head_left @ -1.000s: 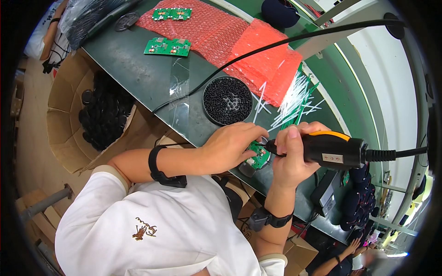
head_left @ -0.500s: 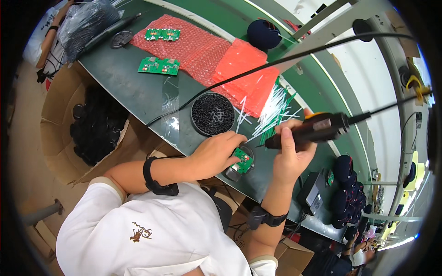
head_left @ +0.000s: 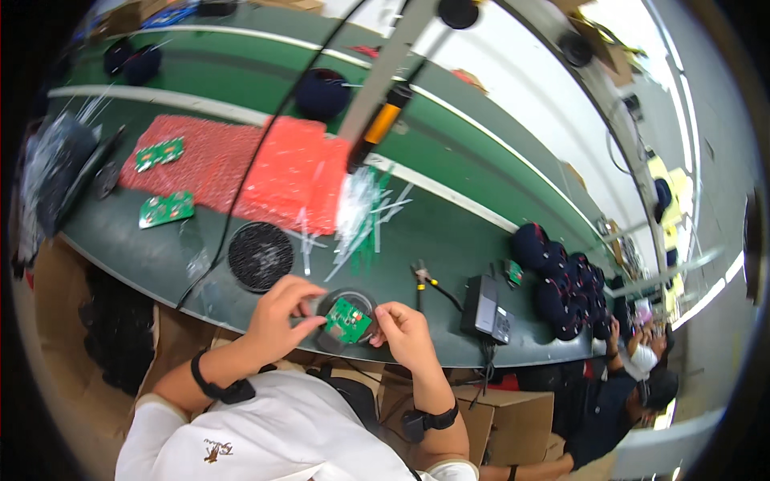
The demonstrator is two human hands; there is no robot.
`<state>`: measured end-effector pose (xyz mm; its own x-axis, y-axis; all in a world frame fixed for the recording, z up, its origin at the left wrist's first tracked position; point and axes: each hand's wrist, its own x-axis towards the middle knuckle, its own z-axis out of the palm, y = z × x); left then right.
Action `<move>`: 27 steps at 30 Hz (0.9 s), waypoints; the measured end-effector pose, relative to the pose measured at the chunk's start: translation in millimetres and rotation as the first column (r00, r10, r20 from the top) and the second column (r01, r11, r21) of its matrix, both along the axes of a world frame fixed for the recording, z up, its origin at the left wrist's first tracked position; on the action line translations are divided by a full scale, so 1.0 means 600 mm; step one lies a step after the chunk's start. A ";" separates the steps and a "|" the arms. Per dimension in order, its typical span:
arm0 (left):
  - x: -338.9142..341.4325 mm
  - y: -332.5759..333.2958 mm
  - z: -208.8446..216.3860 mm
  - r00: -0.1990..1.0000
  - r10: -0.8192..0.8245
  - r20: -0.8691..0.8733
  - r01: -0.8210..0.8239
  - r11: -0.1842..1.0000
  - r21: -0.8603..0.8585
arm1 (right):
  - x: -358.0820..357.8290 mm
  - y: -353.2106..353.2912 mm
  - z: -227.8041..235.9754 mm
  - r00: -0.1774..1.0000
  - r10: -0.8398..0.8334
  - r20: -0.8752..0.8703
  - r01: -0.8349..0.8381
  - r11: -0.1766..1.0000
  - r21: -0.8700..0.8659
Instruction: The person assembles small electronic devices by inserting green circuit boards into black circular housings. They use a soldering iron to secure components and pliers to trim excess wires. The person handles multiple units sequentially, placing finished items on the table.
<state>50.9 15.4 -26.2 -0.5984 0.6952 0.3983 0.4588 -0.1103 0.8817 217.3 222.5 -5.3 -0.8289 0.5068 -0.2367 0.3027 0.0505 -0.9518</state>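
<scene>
A green circuit board (head_left: 346,319) lies in a round dark case (head_left: 358,295) at the bench's near edge. My left hand (head_left: 277,319) is at the left side of the case, fingers curved and thumb apart from them, its thumb tip by the board's edge. On the other side, my right hand (head_left: 407,335) pinches the rim of the case between thumb and fingers. Beyond them hangs a black and orange electric screwdriver (head_left: 383,124), out of both hands. A round dish of small black screws (head_left: 261,256) stands just left of the case.
White and green strips (head_left: 365,216) lie beside red bubble wrap (head_left: 204,172). Two more boards (head_left: 167,210) are at the left. Pliers (head_left: 420,280), a black box-shaped device (head_left: 486,309) and several dark blue rounded items (head_left: 561,284) are to the right. A black cable (head_left: 261,136) crosses the view.
My right hand has let go of the electric screwdriver, which now hangs above the bench, and has come down to the case. My left hand's fingers have lifted off the board. The view has turned.
</scene>
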 end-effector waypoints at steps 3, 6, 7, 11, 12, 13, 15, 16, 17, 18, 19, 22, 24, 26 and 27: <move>-0.006 -0.007 -0.016 1.000 0.023 0.000 -0.023 1.000 -0.003 | 0.026 0.059 0.028 0.974 -0.215 -0.079 0.210 0.976 -0.065; -0.001 -0.008 -0.013 0.999 0.024 -0.037 -0.025 0.999 -0.033 | 0.044 0.134 0.055 0.899 -0.399 -0.181 0.386 0.917 -0.106; 0.001 -0.006 -0.010 0.998 0.018 -0.054 -0.020 0.999 -0.042 | 0.047 0.158 0.066 0.885 -0.430 -0.177 0.411 0.902 -0.133; 0.010 0.000 -0.001 0.995 -0.018 -0.099 0.007 0.994 -0.106 | 0.017 0.259 0.093 0.853 -0.490 -0.177 0.462 0.869 -0.178; 0.010 0.001 0.000 0.993 -0.027 -0.117 0.012 0.992 -0.122 | 0.001 0.287 0.088 0.849 -0.494 -0.185 0.462 0.866 -0.191; 0.010 0.003 0.000 0.990 -0.039 -0.133 0.021 0.990 -0.137 | -0.014 0.317 0.083 0.852 -0.494 -0.176 0.464 0.866 -0.185; 0.010 0.004 -0.002 0.984 -0.049 -0.170 0.020 0.985 -0.170 | -0.052 0.379 0.062 0.859 -0.485 -0.160 0.459 0.871 -0.175; 0.009 0.005 -0.001 0.980 -0.047 -0.192 0.014 0.986 -0.168 | -0.076 0.405 0.050 0.861 -0.491 -0.137 0.467 0.867 -0.174; 0.008 0.006 0.000 0.977 -0.051 -0.209 0.016 0.986 -0.164 | -0.095 0.431 0.042 0.858 -0.501 -0.112 0.481 0.861 -0.168; 0.007 0.006 -0.001 0.972 -0.052 -0.228 0.014 0.986 -0.164 | -0.115 0.454 0.026 0.857 -0.508 -0.085 0.491 0.855 -0.167; 0.006 0.011 -0.005 0.963 -0.044 -0.267 0.010 0.992 -0.127 | -0.127 0.467 0.021 0.840 -0.532 -0.108 0.511 0.842 -0.171; 0.002 0.009 -0.007 0.960 -0.048 -0.276 0.004 0.987 -0.159 | -0.173 0.483 0.016 0.817 -0.572 -0.074 0.555 0.815 -0.166; 0.003 0.009 -0.007 0.958 -0.052 -0.283 0.008 0.988 -0.154 | -0.168 0.492 0.014 0.804 -0.591 -0.062 0.580 0.803 -0.140; 0.001 0.010 -0.004 0.957 -0.056 -0.285 0.009 0.987 -0.163 | -0.140 0.503 0.020 0.791 -0.609 -0.060 0.602 0.792 -0.099; 0.003 0.011 -0.003 0.959 -0.063 -0.278 0.015 0.985 -0.171 | -0.109 0.525 0.018 0.775 -0.630 -0.051 0.630 0.776 -0.021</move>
